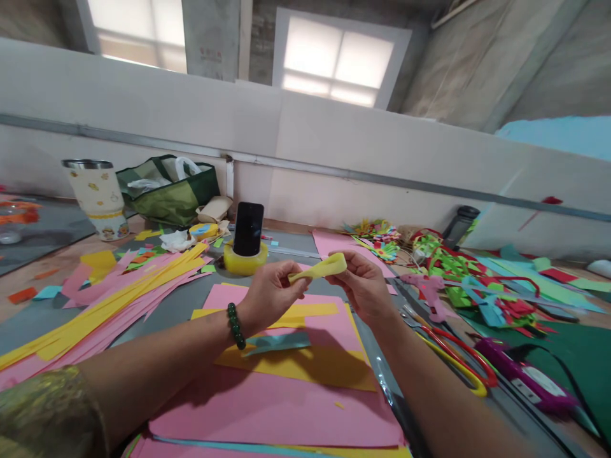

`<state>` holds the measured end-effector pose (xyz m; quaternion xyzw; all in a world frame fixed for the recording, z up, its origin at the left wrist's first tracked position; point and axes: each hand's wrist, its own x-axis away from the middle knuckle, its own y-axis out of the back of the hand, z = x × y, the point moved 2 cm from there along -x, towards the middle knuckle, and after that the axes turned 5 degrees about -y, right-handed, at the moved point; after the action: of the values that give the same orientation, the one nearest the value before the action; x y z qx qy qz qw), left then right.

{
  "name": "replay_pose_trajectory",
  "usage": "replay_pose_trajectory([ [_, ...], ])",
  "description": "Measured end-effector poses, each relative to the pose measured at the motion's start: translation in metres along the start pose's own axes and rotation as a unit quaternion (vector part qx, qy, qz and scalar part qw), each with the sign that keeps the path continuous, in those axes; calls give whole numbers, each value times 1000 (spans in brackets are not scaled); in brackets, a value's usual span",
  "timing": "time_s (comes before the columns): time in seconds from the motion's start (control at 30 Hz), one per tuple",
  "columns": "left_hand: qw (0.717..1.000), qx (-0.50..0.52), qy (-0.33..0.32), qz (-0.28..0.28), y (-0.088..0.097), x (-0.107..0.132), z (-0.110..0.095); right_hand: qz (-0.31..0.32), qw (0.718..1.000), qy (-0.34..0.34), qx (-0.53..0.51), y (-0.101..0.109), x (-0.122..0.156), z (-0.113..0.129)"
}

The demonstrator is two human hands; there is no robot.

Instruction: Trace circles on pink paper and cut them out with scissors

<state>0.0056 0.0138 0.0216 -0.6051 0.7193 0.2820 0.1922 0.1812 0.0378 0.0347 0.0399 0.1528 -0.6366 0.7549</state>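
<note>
Between my two hands a yellow paper strip (317,268) is bent into a loop, held up above the work surface. My left hand (273,294) pinches its left end, where the layers meet; a green bead bracelet (235,326) circles that wrist. At the rounded right end, my right hand (365,286) grips the strip between thumb and fingers. Below them lie pink sheets (272,413) stacked with yellow paper (329,369). A small blue strip (279,342) rests on the yellow paper, under my left hand.
Scissors with red and yellow handles (470,362), a pink glue gun (432,296) and a purple device (527,375) lie right. Yellow strips (119,299) spread left. A phone (249,229) stands in a yellow tape roll (245,259); behind are a tumbler (98,200) and a green bag (176,197).
</note>
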Motion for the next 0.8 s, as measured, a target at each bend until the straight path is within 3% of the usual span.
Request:
replay_pose_trajectory([
  [0.2,1000,-26,-4,-1,1,0,-3,22,1000,-13,6,3,0,3],
  [0.37,999,-41,2,17,1,-1,-1,122,992,1,40,2,3,12],
  [0.57,999,-41,10,34,-1,1,1,51,987,17,154,-1,5,13],
  [0.8,993,101,56,-1,-1,0,0,14,982,59,177,0,5,16],
])
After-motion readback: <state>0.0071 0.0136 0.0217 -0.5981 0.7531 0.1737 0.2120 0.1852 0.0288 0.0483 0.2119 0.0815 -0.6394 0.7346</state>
